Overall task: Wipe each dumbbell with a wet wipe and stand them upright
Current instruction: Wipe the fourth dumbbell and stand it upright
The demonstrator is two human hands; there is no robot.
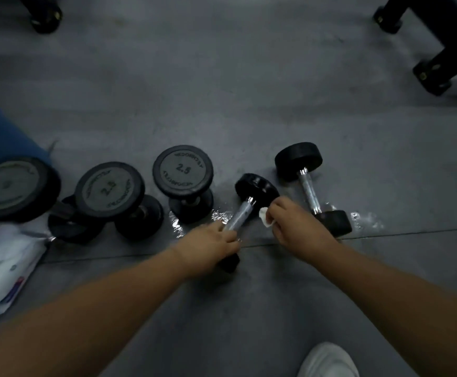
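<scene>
My left hand point(208, 244) grips the chrome handle of a small black dumbbell point(256, 187) that is tilted, its far head raised and its near head low by my wrist. My right hand point(294, 223) pinches a white wet wipe point(265, 216) just beside that handle, under the far head. Another dumbbell point(310, 187) lies flat on the floor to the right. Three dumbbells stand upright to the left: one at the centre point(183, 170) and one point(109, 187) both marked 2.5, and a larger one point(9, 187) at the far left.
A white wet-wipe pack point(1, 268) lies at the left edge beside a blue roll point(1, 134). Wet patches shine on the grey floor point(249, 104) around the dumbbells. Black equipment feet point(429, 72) stand at top right and top left. A white shoe point(328, 361) shows at the bottom.
</scene>
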